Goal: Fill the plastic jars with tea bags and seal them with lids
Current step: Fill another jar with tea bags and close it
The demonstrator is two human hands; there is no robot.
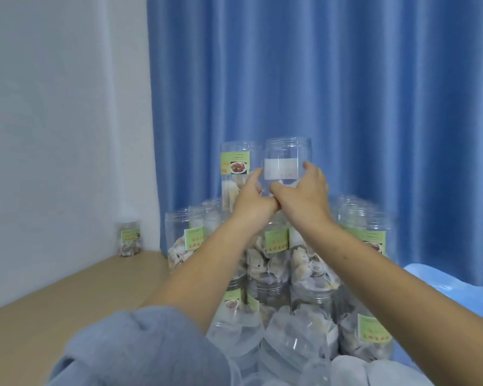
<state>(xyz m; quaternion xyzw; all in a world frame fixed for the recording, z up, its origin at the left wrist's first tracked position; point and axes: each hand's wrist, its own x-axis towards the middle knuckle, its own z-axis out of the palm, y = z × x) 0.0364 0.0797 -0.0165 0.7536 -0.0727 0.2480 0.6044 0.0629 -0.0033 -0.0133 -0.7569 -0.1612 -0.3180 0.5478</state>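
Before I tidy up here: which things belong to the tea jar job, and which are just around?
Job:
- empty jar, held by both hands: left hand, right hand
- filled jars
- loose tea bags

Around:
- blue curtain
- white wall
- lone jar by the wall

A plain blue curtain with vertical folds fills the upper right of the frame; the wall at left is pale grey-white. The jars are clear plastic with lime-green labels bearing red lettering. The tabletop is light tan, the sleeve grey-blue.
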